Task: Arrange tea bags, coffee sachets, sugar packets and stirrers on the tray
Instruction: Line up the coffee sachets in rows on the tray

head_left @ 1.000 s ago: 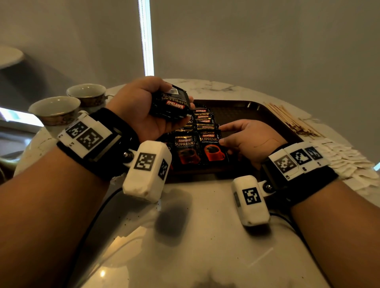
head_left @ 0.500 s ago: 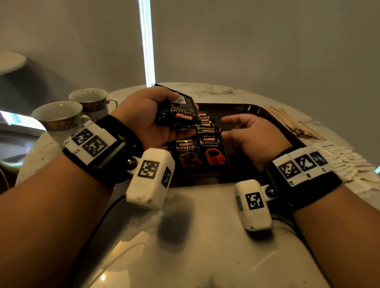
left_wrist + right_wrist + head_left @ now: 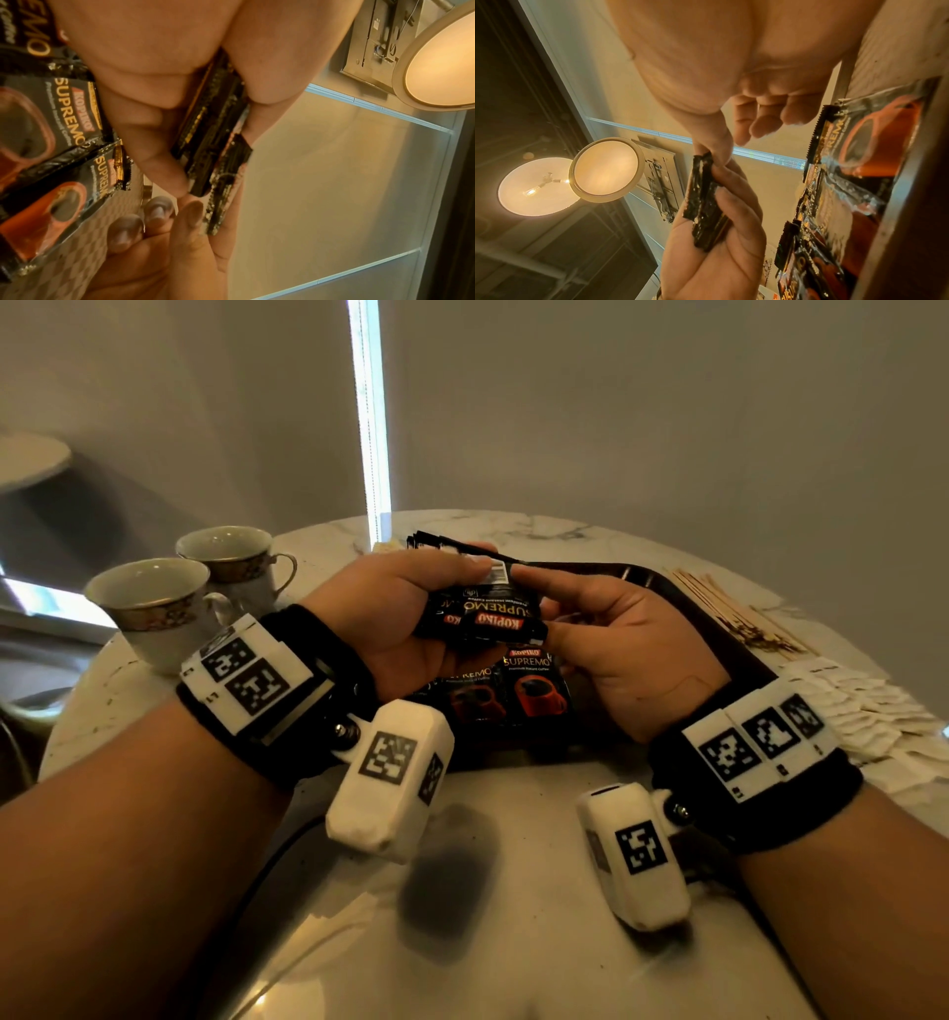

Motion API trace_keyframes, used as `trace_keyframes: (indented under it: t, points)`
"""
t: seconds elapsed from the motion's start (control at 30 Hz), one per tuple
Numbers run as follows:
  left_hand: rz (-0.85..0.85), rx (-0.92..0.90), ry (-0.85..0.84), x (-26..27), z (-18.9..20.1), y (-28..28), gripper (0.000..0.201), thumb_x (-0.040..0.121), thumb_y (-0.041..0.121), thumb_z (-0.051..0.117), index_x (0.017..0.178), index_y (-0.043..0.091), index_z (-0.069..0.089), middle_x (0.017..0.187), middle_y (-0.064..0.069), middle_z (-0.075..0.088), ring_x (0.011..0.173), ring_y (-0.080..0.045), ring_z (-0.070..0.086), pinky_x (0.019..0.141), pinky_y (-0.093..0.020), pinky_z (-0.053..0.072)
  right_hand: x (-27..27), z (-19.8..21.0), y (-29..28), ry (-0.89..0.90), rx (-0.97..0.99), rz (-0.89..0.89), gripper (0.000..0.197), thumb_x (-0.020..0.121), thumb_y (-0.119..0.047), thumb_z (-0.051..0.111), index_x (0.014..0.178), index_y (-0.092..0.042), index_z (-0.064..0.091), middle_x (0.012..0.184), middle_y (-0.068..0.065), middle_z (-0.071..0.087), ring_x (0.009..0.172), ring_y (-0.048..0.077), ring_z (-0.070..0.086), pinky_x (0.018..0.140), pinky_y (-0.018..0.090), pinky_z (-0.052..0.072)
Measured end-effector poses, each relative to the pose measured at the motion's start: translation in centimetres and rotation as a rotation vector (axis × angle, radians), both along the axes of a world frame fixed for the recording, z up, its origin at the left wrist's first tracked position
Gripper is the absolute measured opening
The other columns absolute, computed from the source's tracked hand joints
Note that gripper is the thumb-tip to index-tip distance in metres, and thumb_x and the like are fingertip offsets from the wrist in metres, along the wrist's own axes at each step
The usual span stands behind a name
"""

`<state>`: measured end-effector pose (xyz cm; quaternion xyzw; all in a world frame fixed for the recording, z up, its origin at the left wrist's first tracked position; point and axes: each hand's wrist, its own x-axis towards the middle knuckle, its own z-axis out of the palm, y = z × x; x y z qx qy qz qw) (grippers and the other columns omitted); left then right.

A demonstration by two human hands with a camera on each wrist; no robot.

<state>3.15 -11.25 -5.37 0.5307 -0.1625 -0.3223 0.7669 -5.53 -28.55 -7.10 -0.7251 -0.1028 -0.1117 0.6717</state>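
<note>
My left hand (image 3: 390,608) grips a small stack of black Kopiko coffee sachets (image 3: 482,608) above the near part of the dark tray (image 3: 729,639). My right hand (image 3: 606,634) meets it from the right, thumb and forefinger pinching the end of the top sachet. The left wrist view shows the stack (image 3: 205,142) edge-on between my left thumb and fingers. The right wrist view shows my right thumb on the stack's (image 3: 703,207) end. Two rows of overlapping sachets (image 3: 534,690) lie on the tray below. Wooden stirrers (image 3: 739,618) and white packets (image 3: 862,711) lie on the table right of the tray.
Two patterned teacups (image 3: 149,603) (image 3: 231,557) stand at the table's left edge. The round marble table (image 3: 513,916) stretches bare in front of the tray. A wall stands close behind the table.
My right hand rose from the sachets on the tray and came up to the stack. My left hand brought the stack a little toward the middle.
</note>
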Motion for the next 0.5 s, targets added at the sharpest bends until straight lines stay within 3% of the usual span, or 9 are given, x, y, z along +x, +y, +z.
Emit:
trace_keyframes:
  t: [0.23, 0.4, 0.5]
  points:
    - [0.002, 0.018, -0.015, -0.32, -0.08, -0.22, 0.046, 0.090, 0.012, 0.060, 0.136, 0.013, 0.056, 0.107, -0.015, 0.069, 0.084, -0.027, 0.073, 0.061, -0.036, 0.059, 0.09, -0.18, 0.26, -0.003, 0.034, -0.091, 0.033, 0.091, 0.010, 0.054, 0.110, -0.013, 0.068, 0.071, -0.008, 0.074, 0.066, 0.002, 0.069, 0.061, 0.016, 0.054]
    - [-0.017, 0.025, -0.002, -0.39, -0.14, -0.33, 0.047, 0.078, 0.018, 0.065, 0.124, 0.014, 0.058, 0.101, -0.013, 0.072, 0.084, -0.026, 0.073, 0.061, -0.036, 0.059, 0.23, -0.24, -0.03, 0.028, 0.049, -0.145, 0.026, 0.093, 0.004, 0.056, 0.104, -0.013, 0.072, 0.083, 0.000, 0.077, 0.077, 0.012, 0.074, 0.066, 0.025, 0.058]
    - [-0.042, 0.046, -0.004, -0.41, 0.09, -0.12, 0.042, 0.081, 0.028, 0.063, 0.120, 0.012, 0.060, 0.095, -0.013, 0.074, 0.079, -0.025, 0.074, 0.060, -0.034, 0.060, 0.10, -0.10, -0.03, 0.020, 0.077, -0.170, 0.022, 0.095, 0.003, 0.055, 0.107, -0.007, 0.070, 0.070, -0.002, 0.074, 0.068, 0.009, 0.072, 0.060, 0.022, 0.057]
